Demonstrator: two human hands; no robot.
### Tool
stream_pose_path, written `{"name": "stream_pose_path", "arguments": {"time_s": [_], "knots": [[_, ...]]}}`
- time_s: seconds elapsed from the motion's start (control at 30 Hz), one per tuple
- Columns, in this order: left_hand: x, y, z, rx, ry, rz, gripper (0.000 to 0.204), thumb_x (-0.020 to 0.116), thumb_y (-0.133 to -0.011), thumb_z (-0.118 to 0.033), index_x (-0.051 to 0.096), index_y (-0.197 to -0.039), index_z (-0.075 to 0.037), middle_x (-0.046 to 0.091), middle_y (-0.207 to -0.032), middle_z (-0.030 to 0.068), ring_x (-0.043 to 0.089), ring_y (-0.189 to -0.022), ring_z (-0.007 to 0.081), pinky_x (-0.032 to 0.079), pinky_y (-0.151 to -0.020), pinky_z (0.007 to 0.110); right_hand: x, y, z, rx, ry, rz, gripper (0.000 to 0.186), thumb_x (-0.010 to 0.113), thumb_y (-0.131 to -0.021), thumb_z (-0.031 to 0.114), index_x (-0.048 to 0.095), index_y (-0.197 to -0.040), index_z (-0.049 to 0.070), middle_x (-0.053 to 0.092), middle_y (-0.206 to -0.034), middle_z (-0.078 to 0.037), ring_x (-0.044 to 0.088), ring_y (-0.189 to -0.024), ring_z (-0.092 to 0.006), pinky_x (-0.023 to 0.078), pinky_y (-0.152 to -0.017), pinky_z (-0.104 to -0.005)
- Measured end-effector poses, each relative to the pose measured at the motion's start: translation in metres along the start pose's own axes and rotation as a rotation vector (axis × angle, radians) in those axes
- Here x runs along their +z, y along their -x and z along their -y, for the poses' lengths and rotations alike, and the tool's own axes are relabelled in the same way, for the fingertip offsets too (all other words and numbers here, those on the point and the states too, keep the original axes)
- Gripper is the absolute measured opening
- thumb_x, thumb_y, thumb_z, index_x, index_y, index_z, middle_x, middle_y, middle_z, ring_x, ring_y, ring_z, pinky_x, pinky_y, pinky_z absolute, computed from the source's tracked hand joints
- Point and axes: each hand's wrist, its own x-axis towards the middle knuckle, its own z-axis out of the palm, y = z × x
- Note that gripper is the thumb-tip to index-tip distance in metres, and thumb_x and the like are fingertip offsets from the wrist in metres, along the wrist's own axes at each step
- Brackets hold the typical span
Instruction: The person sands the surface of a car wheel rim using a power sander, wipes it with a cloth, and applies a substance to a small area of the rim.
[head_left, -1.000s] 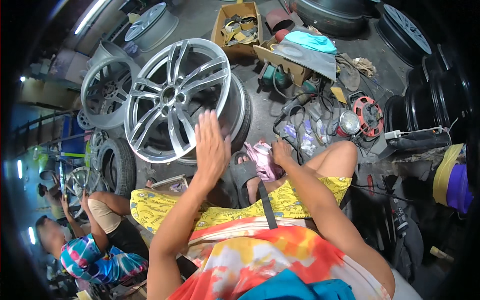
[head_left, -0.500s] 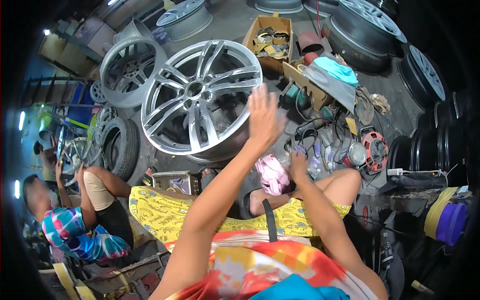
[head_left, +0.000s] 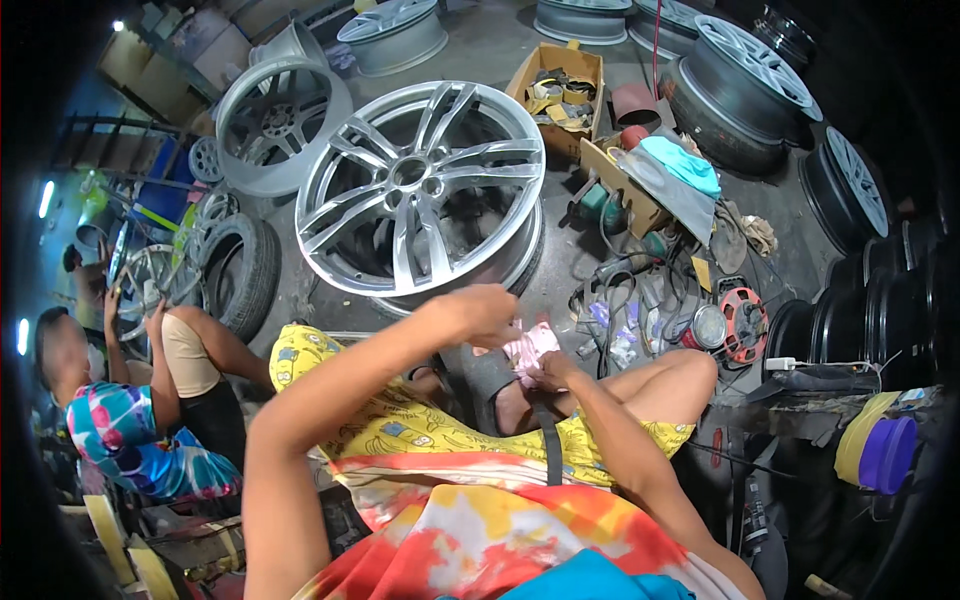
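Observation:
Between my two hands a crumpled pink cloth [head_left: 532, 350] is bunched up in front of my knees. My right hand [head_left: 553, 372] is closed on its lower right part. My left hand [head_left: 482, 314] has its fingers curled beside the cloth's upper left edge; whether they pinch some of it is hidden. Just beyond my left hand, a silver multi-spoke wheel rim [head_left: 410, 175] lies face up, resting on another rim [head_left: 515, 262] underneath.
On the right are a tangle of black cables [head_left: 610, 290], a tin can [head_left: 708, 326] and a red reel [head_left: 744, 318]. An open cardboard box [head_left: 560, 90] of scraps stands beyond the rim. A person [head_left: 140, 420] sits at left near a tyre [head_left: 240, 275].
My left hand has left the rim's right edge and drawn back toward me, its fingers now curled. The pink cloth, lying by my leg before, is lifted in my right hand.

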Motion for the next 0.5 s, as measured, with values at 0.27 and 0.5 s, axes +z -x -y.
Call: {"name": "stream_pose_path", "arguments": {"time_s": [0.27, 0.5], "knots": [[0.002, -0.002, 0.011, 0.083, 0.221, -0.089, 0.106, 0.085, -0.077, -0.061, 0.043, -0.156, -0.004, 0.074, -0.119, 0.0258, 0.071, -0.112, 0.0425, 0.056, -0.099, 0.046, -0.165, 0.094, 0.082, 0.015, -0.838, -0.297, 0.038, 0.064, -0.101, 0.034, 0.076, -0.088, 0.000, 0.073, -0.079, -0.007, 0.067, -0.069, -0.0168, 0.056, -0.069, -0.0346], [-0.016, -0.007, -0.009, 0.330, 0.801, -0.776, 0.028, 0.067, -0.090, -0.003, 0.060, -0.117, 0.002, 0.074, -0.097, 0.0219, 0.072, -0.094, 0.0212, 0.055, -0.085, 0.039, -0.208, 0.103, 0.132, -0.297, -0.881, -0.803, 0.054, 0.060, -0.108, 0.043, 0.051, -0.143, 0.004, 0.063, -0.132, -0.009, 0.061, -0.112, -0.0141, 0.052, -0.094, -0.0307]]}}
